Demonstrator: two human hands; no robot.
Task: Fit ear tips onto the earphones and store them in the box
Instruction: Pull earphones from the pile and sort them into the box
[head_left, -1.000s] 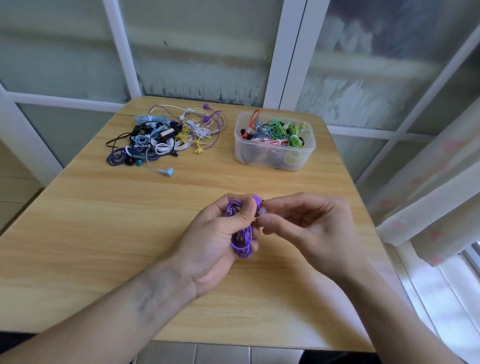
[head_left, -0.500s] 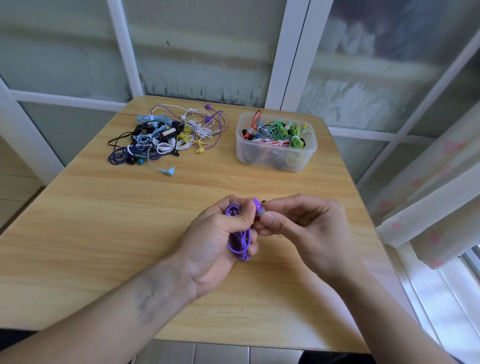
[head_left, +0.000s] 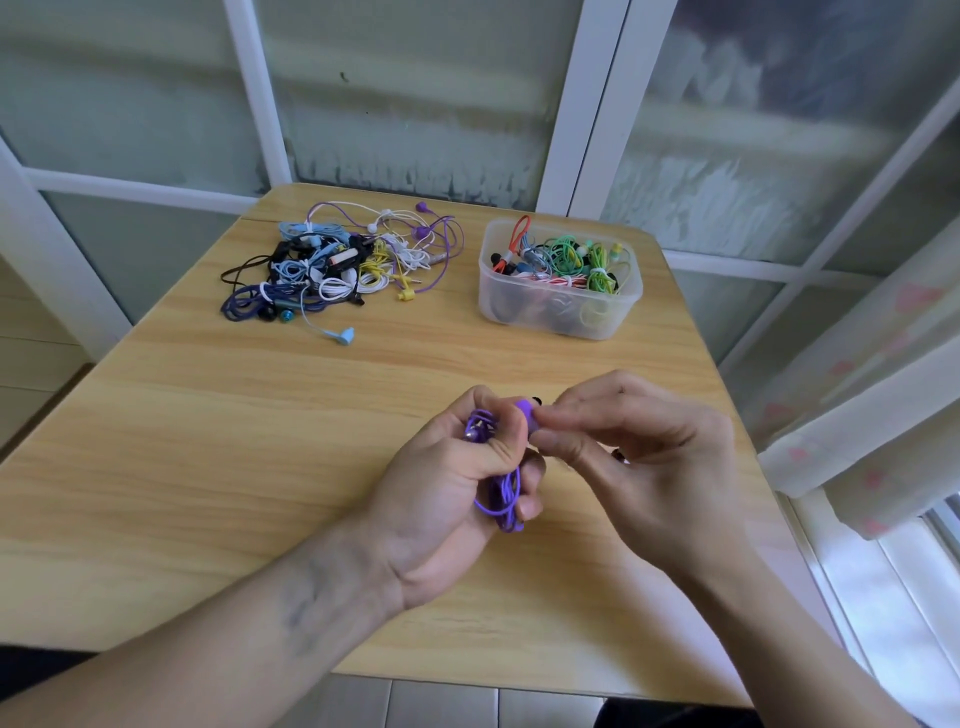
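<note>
My left hand (head_left: 447, 483) grips a coiled purple earphone (head_left: 498, 493) above the middle of the wooden table (head_left: 208, 441); its purple earbud (head_left: 524, 410) sticks up between thumb and forefinger. My right hand (head_left: 644, 457) pinches at that earbud's tip, where a small dark ear tip (head_left: 536, 400) shows. Whether the tip sits on the bud is hidden by my fingers. A clear plastic box (head_left: 558, 312) with several coiled earphones stands at the back right.
A tangled pile of loose earphones (head_left: 337, 265) in blue, white, yellow, purple and black lies at the back left. Window frames stand behind the table. A white curtain (head_left: 857, 415) hangs to the right, past the table edge.
Both hands stay together over the same spot. My right fingers have shifted slightly at the purple earbud, and a small dark tip now shows above it.
</note>
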